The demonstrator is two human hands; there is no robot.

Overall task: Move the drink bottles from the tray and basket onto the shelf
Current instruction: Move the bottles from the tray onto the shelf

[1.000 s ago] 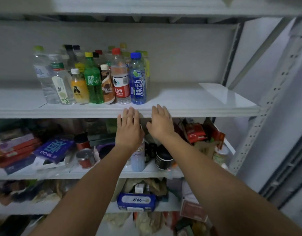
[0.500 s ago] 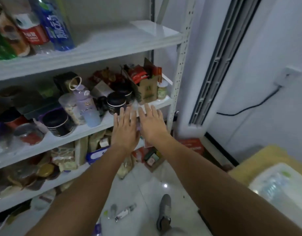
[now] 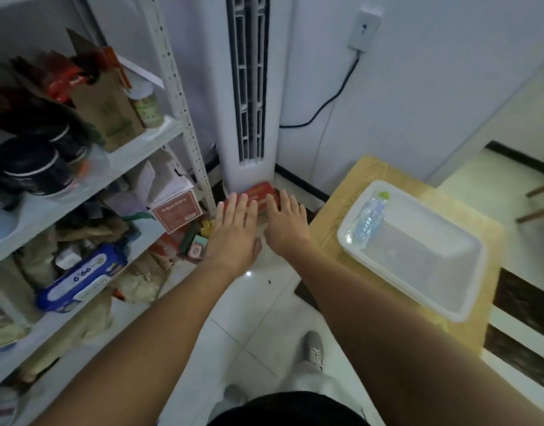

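One bottle lies on its side in the far-left corner of the tray, cap pointing away, to the right of both flat, spread, empty hands; the right hand is nearer than the left hand.

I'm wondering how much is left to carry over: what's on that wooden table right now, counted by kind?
Clear bottle with green cap, lying in the tray: 1
White plastic tray: 1
Total: 2
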